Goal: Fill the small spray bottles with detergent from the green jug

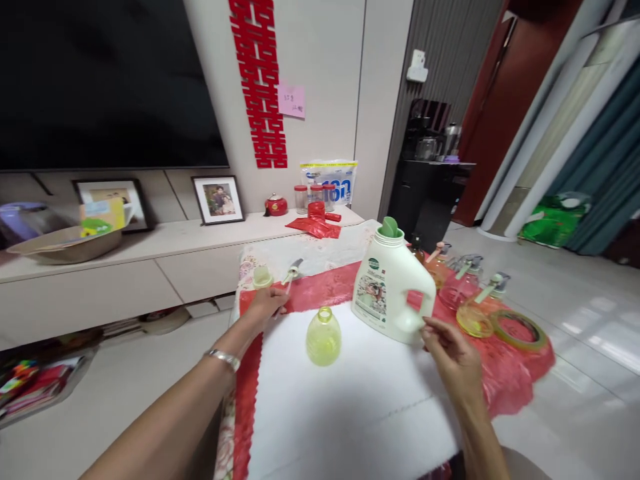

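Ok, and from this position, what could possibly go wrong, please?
The large pale-green plastic jug stands uncapped beside the right hand; a bump might tip it and spill whatever is inside. The small, rounded, translucent yellow-green bottle stands open-mouthed near it and could be knocked over. The white pump with a grey nozzle, held in the left hand, could drip if its tube is wet.

home: television (107, 83), framed photo (220, 200)

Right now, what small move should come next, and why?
I'd probably close the right hand around the handle of the pale jug: the hand is beside its lower end, the green spout is uncapped, and the yellow bottle stands nearby, open-necked.
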Demonstrator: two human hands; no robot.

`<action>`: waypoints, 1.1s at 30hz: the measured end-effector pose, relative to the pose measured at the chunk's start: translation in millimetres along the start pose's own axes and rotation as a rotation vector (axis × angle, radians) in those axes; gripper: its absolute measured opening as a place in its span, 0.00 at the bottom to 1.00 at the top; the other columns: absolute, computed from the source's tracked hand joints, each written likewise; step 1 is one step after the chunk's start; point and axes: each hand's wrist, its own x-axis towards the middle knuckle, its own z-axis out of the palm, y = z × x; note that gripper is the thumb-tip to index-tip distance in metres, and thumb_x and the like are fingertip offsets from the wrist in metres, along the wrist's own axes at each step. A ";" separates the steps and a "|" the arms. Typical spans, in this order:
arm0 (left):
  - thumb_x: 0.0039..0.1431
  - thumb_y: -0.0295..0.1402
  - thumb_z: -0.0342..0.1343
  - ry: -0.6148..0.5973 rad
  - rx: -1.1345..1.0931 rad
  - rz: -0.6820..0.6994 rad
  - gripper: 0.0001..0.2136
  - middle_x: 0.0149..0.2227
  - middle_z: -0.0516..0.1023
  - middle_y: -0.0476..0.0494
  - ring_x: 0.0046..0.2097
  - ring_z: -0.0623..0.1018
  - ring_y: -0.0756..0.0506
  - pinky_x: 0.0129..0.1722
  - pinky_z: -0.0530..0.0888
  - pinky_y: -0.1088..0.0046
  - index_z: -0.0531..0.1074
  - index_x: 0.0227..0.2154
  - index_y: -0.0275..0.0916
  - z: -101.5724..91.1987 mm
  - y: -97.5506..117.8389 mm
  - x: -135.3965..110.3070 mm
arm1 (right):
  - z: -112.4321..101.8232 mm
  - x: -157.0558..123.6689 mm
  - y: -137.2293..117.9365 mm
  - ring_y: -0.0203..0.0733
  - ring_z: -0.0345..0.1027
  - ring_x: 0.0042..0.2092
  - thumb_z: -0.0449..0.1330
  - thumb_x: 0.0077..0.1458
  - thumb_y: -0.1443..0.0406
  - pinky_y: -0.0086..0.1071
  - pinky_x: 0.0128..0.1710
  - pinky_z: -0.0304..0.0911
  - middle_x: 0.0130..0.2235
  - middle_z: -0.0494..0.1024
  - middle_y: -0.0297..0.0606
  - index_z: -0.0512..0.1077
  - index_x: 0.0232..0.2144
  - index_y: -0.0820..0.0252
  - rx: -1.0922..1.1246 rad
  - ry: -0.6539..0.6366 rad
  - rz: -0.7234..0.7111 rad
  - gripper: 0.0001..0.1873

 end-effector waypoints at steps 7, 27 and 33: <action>0.45 0.50 0.69 -0.040 -0.209 0.142 0.24 0.22 0.72 0.54 0.25 0.70 0.51 0.27 0.68 0.76 0.74 0.38 0.38 -32.8 29.1 -79.6 | 4.5 -10.7 -29.4 0.37 0.69 0.26 0.67 0.53 0.56 0.32 0.27 0.66 0.27 0.77 0.36 0.80 0.36 0.55 0.178 -0.344 -0.002 0.11; 0.60 0.39 0.56 -0.577 -0.366 0.151 0.08 0.26 0.66 0.53 0.30 0.67 0.49 0.33 0.65 0.72 0.68 0.30 0.40 52.0 -7.3 -209.5 | 75.1 -79.8 -84.6 0.24 0.56 0.20 0.69 0.52 0.53 0.25 0.20 0.47 0.33 0.77 0.35 0.80 0.42 0.57 0.803 -0.703 0.467 0.18; 0.60 0.38 0.55 -0.502 -0.404 0.150 0.08 0.26 0.68 0.52 0.31 0.68 0.49 0.35 0.66 0.71 0.69 0.31 0.40 48.4 -4.2 -205.7 | 47.0 -63.3 -77.1 0.32 0.66 0.26 0.68 0.55 0.56 0.28 0.27 0.62 0.32 0.80 0.37 0.80 0.42 0.55 0.332 -0.654 0.274 0.14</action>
